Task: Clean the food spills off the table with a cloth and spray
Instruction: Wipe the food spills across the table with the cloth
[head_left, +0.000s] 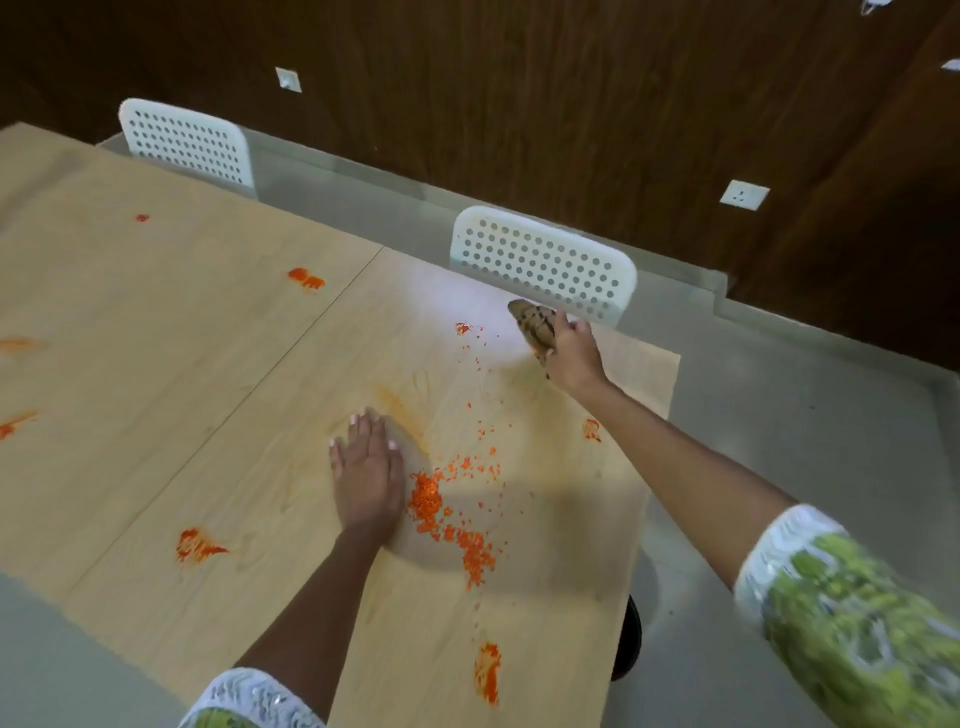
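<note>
Food spills, orange smears (196, 545) and a crumb heap (447, 519), lie across the wooden desk (156, 322). Left to right: the left hand (366, 478) presses flat, fingers straight, beside the heap; the right hand (569, 353) grips a bunched brown cloth (535, 325) near the far edge. The step in hand appears to be wiping; the next move likely calls for drawing the cloth toward the heap without scattering crumbs. Two white chairs (545, 265) stand behind; no spray bottle is visible.
</note>
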